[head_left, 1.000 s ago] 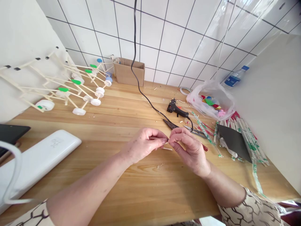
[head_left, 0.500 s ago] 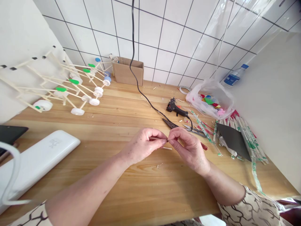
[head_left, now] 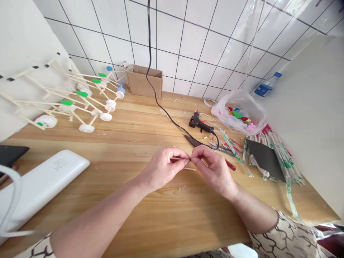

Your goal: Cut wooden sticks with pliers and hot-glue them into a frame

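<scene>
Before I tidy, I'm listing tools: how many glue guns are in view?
1: the black glue gun, lying on the table beyond the right hand. The cardboard box could hide more.

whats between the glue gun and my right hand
In the head view, mainly a dark pliers-like tool, scissors and the black cord lie between the glue gun and your right hand.

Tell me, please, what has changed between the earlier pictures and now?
The right grip has drawn slightly tighter around the small dark piece at the thin stick's end. Nothing visibly was let go: the left grip still pinches the stick. The glue gun and cardboard box stayed put; the view shifted slightly.
</scene>
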The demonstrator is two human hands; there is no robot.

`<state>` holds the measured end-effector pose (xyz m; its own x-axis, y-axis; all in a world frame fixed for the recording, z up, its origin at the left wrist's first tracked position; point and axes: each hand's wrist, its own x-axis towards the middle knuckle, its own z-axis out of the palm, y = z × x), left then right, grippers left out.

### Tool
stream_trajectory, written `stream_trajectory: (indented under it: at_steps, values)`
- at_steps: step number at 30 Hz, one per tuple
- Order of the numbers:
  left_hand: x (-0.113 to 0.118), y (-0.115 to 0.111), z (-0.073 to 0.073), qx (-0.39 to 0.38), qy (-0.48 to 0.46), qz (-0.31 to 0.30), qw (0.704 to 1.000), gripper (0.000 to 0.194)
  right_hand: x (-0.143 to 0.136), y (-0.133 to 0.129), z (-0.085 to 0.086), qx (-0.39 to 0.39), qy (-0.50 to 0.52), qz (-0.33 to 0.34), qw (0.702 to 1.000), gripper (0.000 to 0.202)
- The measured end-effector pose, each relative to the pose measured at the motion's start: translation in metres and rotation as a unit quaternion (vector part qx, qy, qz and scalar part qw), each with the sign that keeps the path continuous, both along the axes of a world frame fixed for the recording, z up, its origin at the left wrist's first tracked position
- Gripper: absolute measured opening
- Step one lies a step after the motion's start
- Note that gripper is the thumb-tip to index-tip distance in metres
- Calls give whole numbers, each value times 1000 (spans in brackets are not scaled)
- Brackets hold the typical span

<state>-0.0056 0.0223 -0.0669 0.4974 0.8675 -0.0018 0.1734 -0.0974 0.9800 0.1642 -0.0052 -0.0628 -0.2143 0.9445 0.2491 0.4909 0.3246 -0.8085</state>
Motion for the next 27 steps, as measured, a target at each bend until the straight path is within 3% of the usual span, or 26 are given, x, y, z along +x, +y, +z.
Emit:
stream_trajectory:
  at_steps: [5, 14, 22, 24, 27]
  values:
    - [3, -3, -3, 60, -5, 26, 998, 14, -1, 0, 0, -17, -5, -19, 1000, 6]
    - [2, -8, -10, 223, 82, 52, 970, 14, -3, 0, 0, -78, 36, -35, 996, 7]
    - [1, -7, -18, 416, 94, 54, 903, 15, -4, 0, 3, -164, 149, -20, 975, 14]
    - [1, -8, -18, 433, 91, 52, 896, 14, -4, 0, 2, -157, 164, -18, 974, 15]
    - [1, -8, -16, 393, 71, 53, 915, 11, -3, -1, -1, -121, 147, -24, 981, 13]
